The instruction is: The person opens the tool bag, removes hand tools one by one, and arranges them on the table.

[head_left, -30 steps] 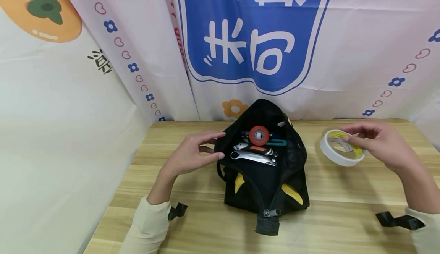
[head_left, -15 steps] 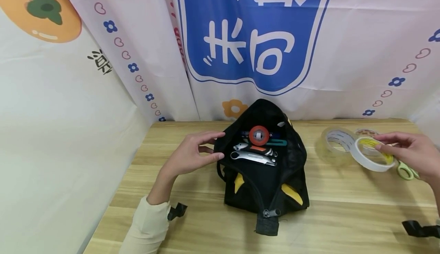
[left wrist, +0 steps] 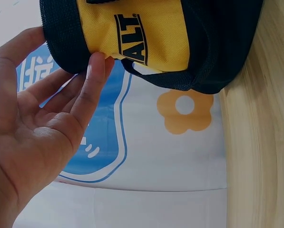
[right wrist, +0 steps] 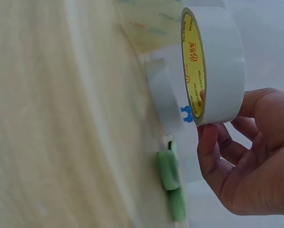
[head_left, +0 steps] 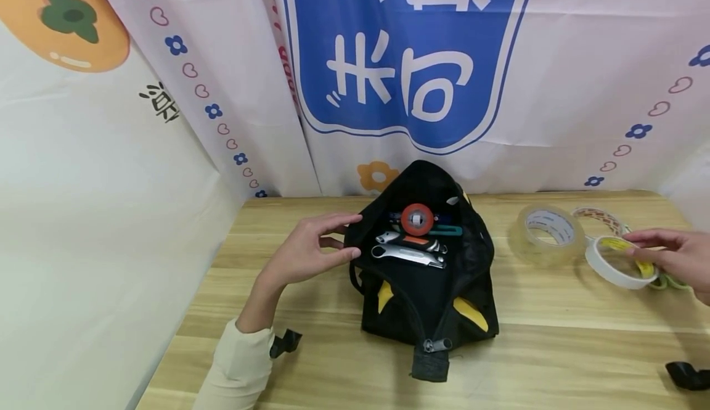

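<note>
My left hand (head_left: 305, 243) holds the left rim of an unzipped black-and-yellow tool bag (head_left: 383, 320), thumb and fingers at its edge. Inside the bag lie a silver wrench (head_left: 407, 253), a tool with an orange-and-black handle (head_left: 415, 240), a red tape roll (head_left: 427, 220) and a teal item (head_left: 448, 230). At the right, my right hand (head_left: 679, 259) pinches a white tape roll (right wrist: 222, 66) with a yellow core. In the right wrist view that roll is tilted and held off the table. The left wrist view shows the bag's yellow outer panel (left wrist: 161, 38) beside my fingertips.
A clear tape roll (head_left: 574, 246) stands right of the bag. Behind the held roll is another tape roll (head_left: 599, 216), with green-handled scissors (right wrist: 168, 171) close by. The wooden table (head_left: 554, 360) meets a printed cloth backdrop (head_left: 554, 120) at the back.
My right hand has carried the white tape roll rightward, away from the bag, and slightly nearer. The clear roll, the other roll and the scissors came into sight. My left hand stays at the bag.
</note>
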The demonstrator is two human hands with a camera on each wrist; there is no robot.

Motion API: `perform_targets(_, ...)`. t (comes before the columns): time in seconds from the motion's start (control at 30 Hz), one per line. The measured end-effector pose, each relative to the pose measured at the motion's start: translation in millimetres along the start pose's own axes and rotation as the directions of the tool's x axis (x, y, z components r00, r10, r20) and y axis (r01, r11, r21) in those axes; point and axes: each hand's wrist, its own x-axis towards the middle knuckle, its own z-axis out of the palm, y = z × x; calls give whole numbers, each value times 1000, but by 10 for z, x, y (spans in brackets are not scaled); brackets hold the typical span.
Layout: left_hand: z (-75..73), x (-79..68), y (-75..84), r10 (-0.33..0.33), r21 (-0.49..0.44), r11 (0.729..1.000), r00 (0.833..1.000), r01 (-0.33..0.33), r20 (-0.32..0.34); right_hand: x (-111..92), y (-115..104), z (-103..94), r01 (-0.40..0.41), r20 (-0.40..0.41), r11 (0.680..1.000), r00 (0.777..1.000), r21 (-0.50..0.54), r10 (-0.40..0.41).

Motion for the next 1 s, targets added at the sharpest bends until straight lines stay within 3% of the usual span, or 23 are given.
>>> perform_targets(0.63, 8, 1, 11, -11, 7, 1000, 1000, 11, 1, 78, 124, 105, 66, 76, 995, 995, -78, -60)
perform_targets(0.8, 6, 0, 13, -9, 7, 1000, 1000, 9, 3, 35, -57, 117, 100, 63, 983, 994, -153, -91)
perform_targets(1.0, 9, 6, 12, 0, 0, 1000, 1000, 0, 5, -16, -480, 189, 153, 39, 974, 988, -165, -149)
